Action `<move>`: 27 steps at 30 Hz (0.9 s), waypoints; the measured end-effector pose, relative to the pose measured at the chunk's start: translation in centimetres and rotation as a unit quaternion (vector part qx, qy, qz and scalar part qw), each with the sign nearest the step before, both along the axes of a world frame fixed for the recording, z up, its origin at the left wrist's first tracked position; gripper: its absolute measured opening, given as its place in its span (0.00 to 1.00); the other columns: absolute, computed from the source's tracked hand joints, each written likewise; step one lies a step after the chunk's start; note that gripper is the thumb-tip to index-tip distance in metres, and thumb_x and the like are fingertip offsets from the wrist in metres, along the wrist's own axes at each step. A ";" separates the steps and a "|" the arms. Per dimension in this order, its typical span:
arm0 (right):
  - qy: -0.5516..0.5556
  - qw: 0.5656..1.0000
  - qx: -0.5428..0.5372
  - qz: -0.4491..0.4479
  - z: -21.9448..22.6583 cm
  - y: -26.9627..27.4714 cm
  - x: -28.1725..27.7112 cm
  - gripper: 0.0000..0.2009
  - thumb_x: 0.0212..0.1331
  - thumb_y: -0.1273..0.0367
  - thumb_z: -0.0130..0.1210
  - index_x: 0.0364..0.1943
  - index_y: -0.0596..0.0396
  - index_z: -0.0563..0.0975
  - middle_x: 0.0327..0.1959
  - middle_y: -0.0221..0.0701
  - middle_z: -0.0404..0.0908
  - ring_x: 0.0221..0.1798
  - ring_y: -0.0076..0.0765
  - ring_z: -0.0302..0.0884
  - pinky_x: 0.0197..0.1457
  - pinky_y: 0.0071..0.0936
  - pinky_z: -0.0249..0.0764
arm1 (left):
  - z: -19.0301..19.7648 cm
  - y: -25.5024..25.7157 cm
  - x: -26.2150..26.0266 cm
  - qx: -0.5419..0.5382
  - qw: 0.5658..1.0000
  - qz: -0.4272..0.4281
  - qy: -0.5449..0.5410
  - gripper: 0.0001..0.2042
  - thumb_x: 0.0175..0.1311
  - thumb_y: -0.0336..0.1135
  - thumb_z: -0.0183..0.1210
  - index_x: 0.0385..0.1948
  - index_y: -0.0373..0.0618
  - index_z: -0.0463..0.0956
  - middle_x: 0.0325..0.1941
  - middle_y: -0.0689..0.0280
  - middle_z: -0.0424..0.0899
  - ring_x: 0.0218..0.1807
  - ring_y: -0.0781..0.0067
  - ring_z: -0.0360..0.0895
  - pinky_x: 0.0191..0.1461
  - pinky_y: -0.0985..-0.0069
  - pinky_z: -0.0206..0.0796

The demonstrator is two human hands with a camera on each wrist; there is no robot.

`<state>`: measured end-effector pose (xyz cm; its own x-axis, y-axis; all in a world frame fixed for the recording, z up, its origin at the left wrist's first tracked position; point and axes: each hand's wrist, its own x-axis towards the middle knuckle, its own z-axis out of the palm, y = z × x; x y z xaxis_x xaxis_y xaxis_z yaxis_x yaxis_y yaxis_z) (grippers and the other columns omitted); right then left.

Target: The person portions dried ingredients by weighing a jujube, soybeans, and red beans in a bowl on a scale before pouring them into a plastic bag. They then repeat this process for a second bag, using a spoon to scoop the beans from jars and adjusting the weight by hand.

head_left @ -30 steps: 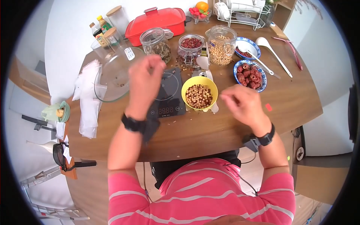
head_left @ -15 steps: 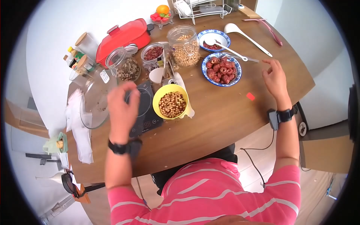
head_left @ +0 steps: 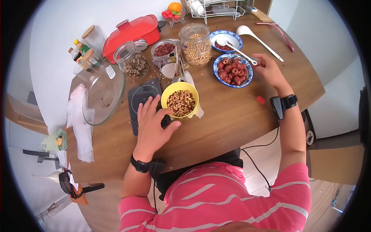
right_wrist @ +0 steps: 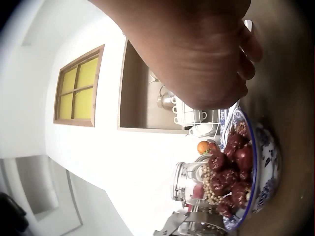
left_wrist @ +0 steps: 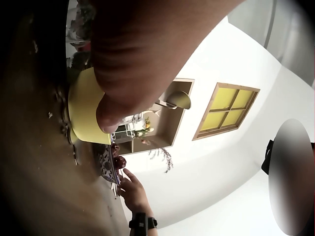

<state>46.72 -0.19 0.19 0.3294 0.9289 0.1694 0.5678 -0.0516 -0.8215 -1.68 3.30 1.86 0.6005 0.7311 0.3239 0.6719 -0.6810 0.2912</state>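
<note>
My left hand [head_left: 152, 125] is beside a yellow bowl [head_left: 164, 94] of mixed tan beans and dark red ones, fingers spread, index fingertip right at the rim; in the left wrist view a fingertip overlaps the yellow bowl [left_wrist: 86, 110]. My right hand [head_left: 272, 71] is at the right edge of a blue-and-white bowl [head_left: 221, 82] of dried red dates [head_left: 232, 71]. Its fingertips are bent near the handle end of a white spoon [head_left: 235, 49] and cover the end of a thin utensil lying by that bowl. Whether they pinch a handle I cannot tell.
Another blue-and-white bowl [head_left: 216, 35] holds the spoon and small red bits. Glass jars [head_left: 197, 33], a red lidded pot [head_left: 133, 34] and a large glass bowl [head_left: 116, 102] stand behind and left. A black hob [head_left: 141, 96], white ladle [head_left: 262, 42] and pink tongs [head_left: 284, 36] lie around.
My left hand has moved from over the hob to the yellow bowl, its fingers spreading. My right hand has gone from beside the yellow bowl, out right, then to the date bowl's edge.
</note>
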 end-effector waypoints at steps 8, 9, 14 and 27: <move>0.088 0.991 -0.009 -0.102 0.6 3.1 -1.3 0.16 0.66 0.65 0.65 0.52 0.62 0.84 0.37 0.28 0.86 0.40 0.21 0.79 0.45 0.22 0.74 | -1.2 0.6 0.7 -0.015 1.000 0.010 0.000 0.15 0.59 0.49 0.73 0.42 0.53 0.87 0.72 0.56 0.77 0.79 0.44 0.63 0.84 0.47 0.40; 0.083 0.988 0.003 -0.127 0.5 3.6 -1.2 0.15 0.66 0.64 0.65 0.49 0.62 0.85 0.35 0.27 0.86 0.37 0.21 0.79 0.43 0.23 0.74 | -1.3 0.6 0.7 -0.027 1.000 0.005 -0.004 0.15 0.59 0.48 0.72 0.42 0.53 0.87 0.71 0.57 0.78 0.79 0.44 0.63 0.84 0.47 0.41; 0.015 0.977 0.091 -0.190 0.7 4.4 -0.3 0.15 0.67 0.62 0.65 0.48 0.61 0.86 0.34 0.27 0.87 0.32 0.20 0.78 0.37 0.22 0.74 | -0.2 -0.2 -0.5 0.012 1.000 0.001 -0.020 0.13 0.54 0.44 0.76 0.38 0.53 0.87 0.67 0.59 0.81 0.77 0.46 0.66 0.83 0.46 0.42; 0.236 0.887 0.377 -0.125 7.9 -4.0 -5.5 0.12 0.76 0.65 0.58 0.46 0.62 0.79 0.41 0.40 0.86 0.31 0.22 0.73 0.37 0.21 0.71 | 0.3 -1.1 -3.2 -0.017 0.998 -0.011 -0.051 0.13 0.53 0.46 0.76 0.35 0.55 0.86 0.69 0.61 0.79 0.76 0.51 0.67 0.81 0.47 0.47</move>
<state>41.21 -4.18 8.10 0.7092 0.4983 0.4987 0.1991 0.5371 -0.8197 -4.85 2.18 2.18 0.5813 0.7294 0.3607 0.6222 -0.6841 0.3806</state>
